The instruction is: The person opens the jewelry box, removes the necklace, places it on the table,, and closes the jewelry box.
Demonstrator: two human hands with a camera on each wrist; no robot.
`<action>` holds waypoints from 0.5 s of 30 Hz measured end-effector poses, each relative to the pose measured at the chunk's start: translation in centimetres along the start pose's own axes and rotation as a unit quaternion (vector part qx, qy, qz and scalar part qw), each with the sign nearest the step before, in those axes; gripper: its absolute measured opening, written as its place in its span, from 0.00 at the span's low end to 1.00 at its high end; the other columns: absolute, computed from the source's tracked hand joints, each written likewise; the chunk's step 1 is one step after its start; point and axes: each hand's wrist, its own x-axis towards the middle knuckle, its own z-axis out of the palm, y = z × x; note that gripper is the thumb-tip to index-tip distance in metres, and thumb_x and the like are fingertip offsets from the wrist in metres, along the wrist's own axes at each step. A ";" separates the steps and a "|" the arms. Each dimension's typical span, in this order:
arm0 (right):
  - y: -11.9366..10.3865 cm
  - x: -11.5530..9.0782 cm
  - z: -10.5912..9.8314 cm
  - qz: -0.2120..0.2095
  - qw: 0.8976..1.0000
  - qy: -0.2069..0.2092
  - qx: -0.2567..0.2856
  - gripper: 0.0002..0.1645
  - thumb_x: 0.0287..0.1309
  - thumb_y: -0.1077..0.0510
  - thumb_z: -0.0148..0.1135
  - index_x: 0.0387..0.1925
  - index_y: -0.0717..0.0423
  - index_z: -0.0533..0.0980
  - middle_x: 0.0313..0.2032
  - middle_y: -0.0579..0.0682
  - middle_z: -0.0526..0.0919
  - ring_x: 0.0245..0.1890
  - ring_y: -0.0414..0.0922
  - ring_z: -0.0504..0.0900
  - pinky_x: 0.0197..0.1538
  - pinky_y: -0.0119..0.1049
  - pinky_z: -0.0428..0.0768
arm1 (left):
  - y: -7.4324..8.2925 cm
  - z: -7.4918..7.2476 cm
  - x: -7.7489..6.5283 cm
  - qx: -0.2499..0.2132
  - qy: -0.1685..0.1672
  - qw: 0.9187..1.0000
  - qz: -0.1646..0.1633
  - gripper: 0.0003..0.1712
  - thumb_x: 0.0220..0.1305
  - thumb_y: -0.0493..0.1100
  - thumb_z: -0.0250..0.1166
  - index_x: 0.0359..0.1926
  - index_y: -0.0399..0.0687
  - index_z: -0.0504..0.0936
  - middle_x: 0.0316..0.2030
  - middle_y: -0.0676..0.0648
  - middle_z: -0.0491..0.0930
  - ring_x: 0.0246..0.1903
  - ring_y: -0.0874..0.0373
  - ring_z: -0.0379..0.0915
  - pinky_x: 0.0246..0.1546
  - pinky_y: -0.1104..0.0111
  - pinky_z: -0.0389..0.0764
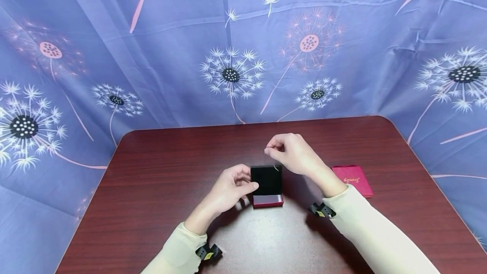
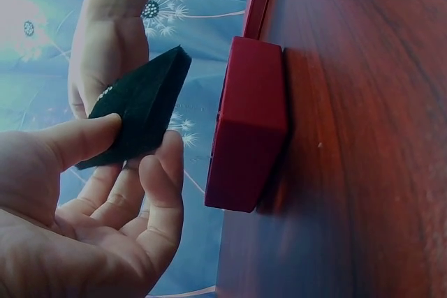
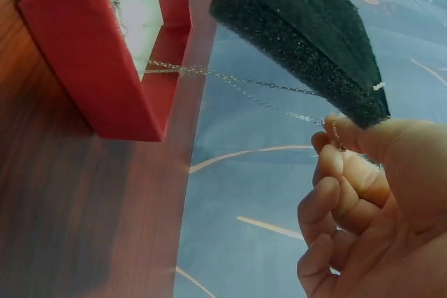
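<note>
My left hand [image 1: 233, 186] holds a black foam pad [image 2: 143, 113] by one edge, thumb on its flat face and fingers behind. The pad is tilted up above an open red box [image 1: 268, 205]. My right hand [image 1: 296, 154] pinches one end of a thin silver chain [image 3: 269, 88] between thumb and fingers, close to the pad's corner. From there the chain runs slack down into the box, where more of it lies against the pale inside. A short bit of chain also shows at the pad's edge in the left wrist view.
To the right, partly behind my right forearm, lies a red box lid [image 1: 354, 179] with gold lettering. Everything stands on a dark red-brown wooden table [image 1: 160, 181]. A blue curtain [image 1: 171, 75] with dandelion prints hangs along its back and sides.
</note>
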 end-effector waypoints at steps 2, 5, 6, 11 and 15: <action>0.0 -0.1 -0.2 0.002 1.000 0.001 0.006 0.04 0.69 0.53 0.71 0.38 0.47 0.88 0.24 0.40 0.80 0.25 0.41 0.75 0.33 0.38 0.75 | 0.0 0.0 0.0 0.001 0.003 1.000 -0.004 0.11 0.68 0.37 0.72 0.45 0.39 0.78 0.42 0.45 0.87 0.29 0.41 0.83 0.34 0.52 0.86; 0.0 -0.3 -0.4 0.003 1.000 0.003 0.014 0.04 0.70 0.53 0.70 0.39 0.47 0.88 0.25 0.41 0.81 0.25 0.41 0.76 0.33 0.38 0.75 | 0.1 0.0 0.0 -0.001 0.007 1.000 -0.010 0.12 0.68 0.38 0.71 0.46 0.39 0.78 0.42 0.44 0.86 0.28 0.36 0.82 0.34 0.51 0.86; 0.0 -0.4 -0.5 0.002 1.000 0.005 0.017 0.05 0.70 0.53 0.70 0.39 0.47 0.88 0.25 0.41 0.81 0.25 0.42 0.76 0.33 0.38 0.75 | 0.1 0.0 0.0 -0.002 0.008 1.000 -0.012 0.12 0.68 0.38 0.71 0.46 0.39 0.78 0.42 0.45 0.86 0.28 0.35 0.82 0.34 0.52 0.86; 0.0 -0.7 -1.0 -0.006 1.000 0.020 0.023 0.04 0.70 0.53 0.71 0.39 0.48 0.88 0.26 0.40 0.82 0.27 0.42 0.77 0.33 0.37 0.76 | 0.1 0.0 0.0 -0.006 0.014 1.000 -0.012 0.11 0.68 0.37 0.71 0.45 0.38 0.78 0.40 0.47 0.85 0.26 0.34 0.81 0.33 0.55 0.85; 0.0 -1.0 -1.4 -0.009 0.999 0.027 0.030 0.03 0.70 0.54 0.71 0.39 0.47 0.88 0.28 0.40 0.84 0.29 0.43 0.77 0.34 0.37 0.76 | 0.0 0.0 0.0 -0.012 0.016 1.000 -0.011 0.11 0.68 0.37 0.71 0.45 0.38 0.78 0.39 0.48 0.85 0.26 0.34 0.81 0.31 0.57 0.85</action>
